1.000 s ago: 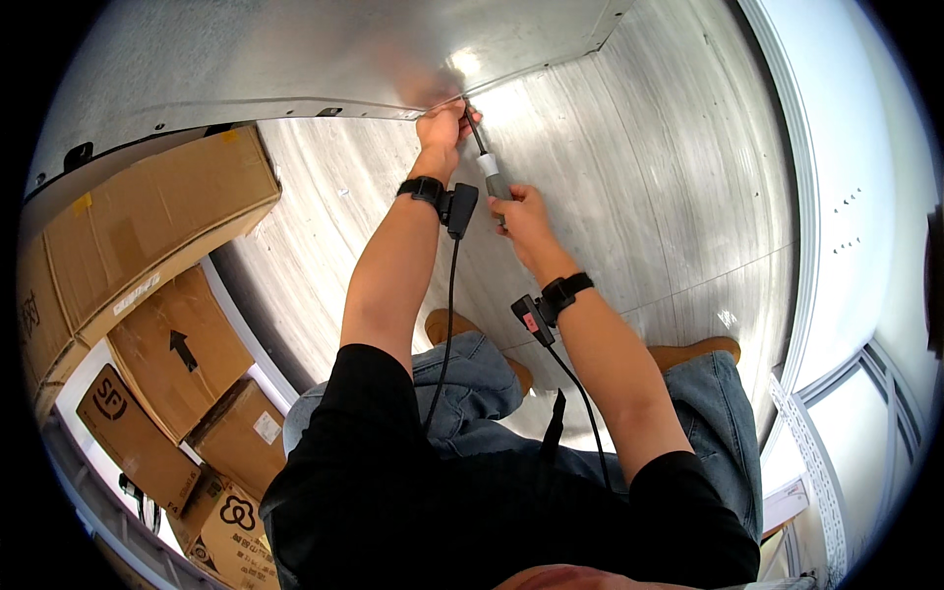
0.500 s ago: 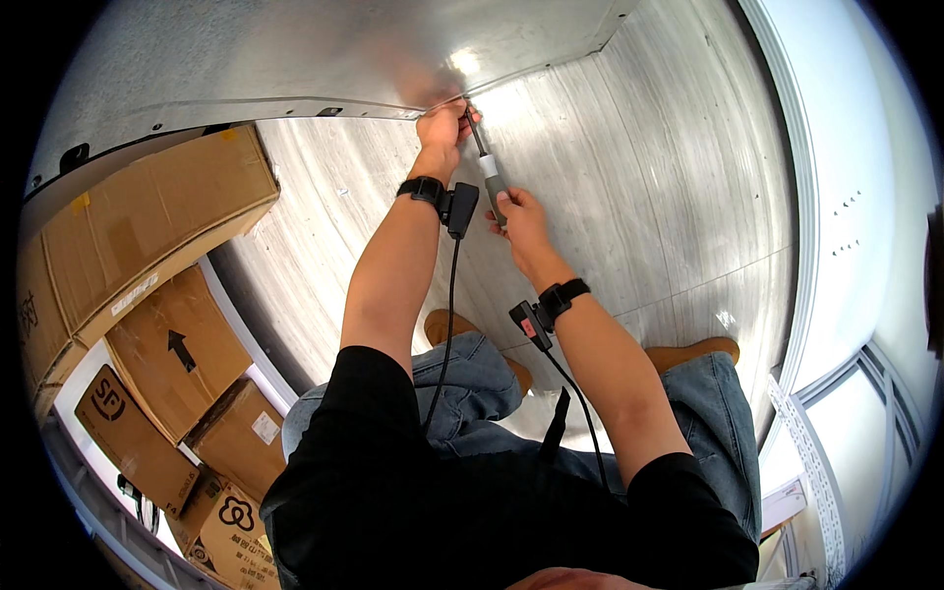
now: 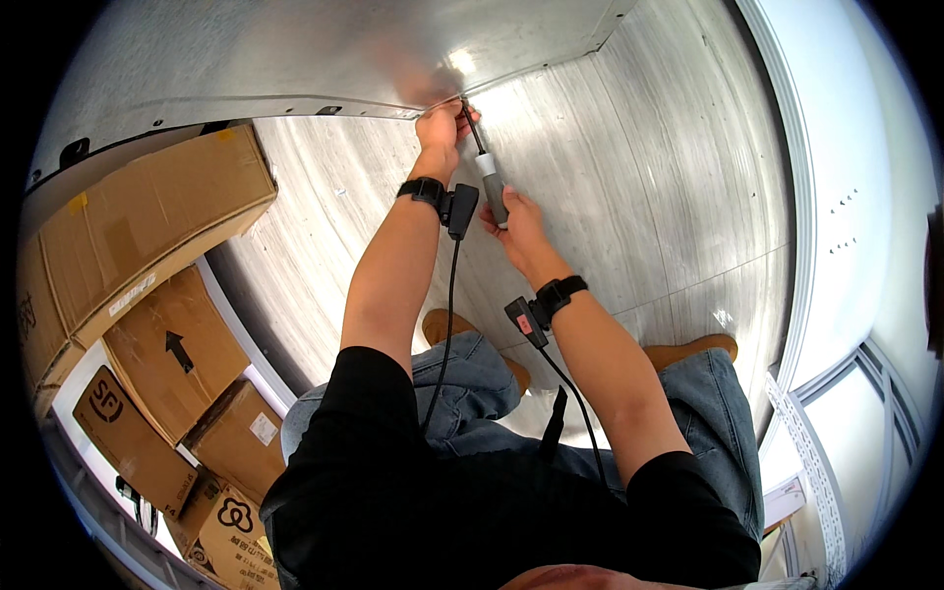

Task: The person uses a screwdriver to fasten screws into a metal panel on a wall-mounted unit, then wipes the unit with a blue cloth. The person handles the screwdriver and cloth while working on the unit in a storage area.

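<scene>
Several cardboard boxes [image 3: 147, 324] at left; metal panel [image 3: 324, 49] beyond hands [image 3: 518, 226], screwdriver [image 3: 494, 187].

Bright, whitish light fills the scene, its source out of view. It throws a hot glare spot onto the metal panel [image 3: 295, 59], beside a soft, smeared reflection, and bleaches the wood-grain floor [image 3: 629, 177] just below that edge. The white panel [image 3: 855, 147] on the right is pale and low in contrast, while the black T-shirt [image 3: 442, 511] sinks into nearly featureless dark. The screwdriver [image 3: 495, 192] looks fairly sharp along its handle, its tip unreadable. Fisheye distortion bows straight edges, and black vignetting swallows the corners.
</scene>
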A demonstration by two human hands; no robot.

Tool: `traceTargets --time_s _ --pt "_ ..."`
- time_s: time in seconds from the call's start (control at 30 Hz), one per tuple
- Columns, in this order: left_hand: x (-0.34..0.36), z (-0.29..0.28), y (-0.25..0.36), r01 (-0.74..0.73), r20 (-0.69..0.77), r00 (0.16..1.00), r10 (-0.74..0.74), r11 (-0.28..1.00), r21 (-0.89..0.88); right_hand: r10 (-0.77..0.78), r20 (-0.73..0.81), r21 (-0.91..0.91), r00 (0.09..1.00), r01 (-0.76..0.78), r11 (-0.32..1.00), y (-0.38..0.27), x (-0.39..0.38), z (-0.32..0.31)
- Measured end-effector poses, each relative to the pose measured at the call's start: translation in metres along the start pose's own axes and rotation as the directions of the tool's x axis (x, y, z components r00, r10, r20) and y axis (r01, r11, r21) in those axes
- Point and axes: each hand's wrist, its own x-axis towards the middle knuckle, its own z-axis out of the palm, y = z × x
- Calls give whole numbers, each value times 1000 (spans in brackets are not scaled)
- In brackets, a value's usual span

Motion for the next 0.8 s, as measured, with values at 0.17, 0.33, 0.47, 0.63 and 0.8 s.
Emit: traceTargets --time_s 0.17,0.33,0.47,0.63,0.8 --pt "-3 3 1 -6 -2 1000 6 1000 24 2 -24 -17 1000 -3 1000 0 -1 3" --pt "-5 3 3 2 -21 1000 -2 1000 6 12 -27 -30 1000 -13 999 -1 -7 8" --pt "-6 4 2 7 -26 1000 -7 1000 -1 -37 -117 -38 992 33 999 0 -10 14" --pt "-4 2 2 18 -30 999 -18 1000 5 44 -112 9 993 -44 999 -3 -8 9" --pt "-6 4 3 11 -26 1000 -11 1000 -11 -32 -191 -88 981 16 996 4 -5 9"
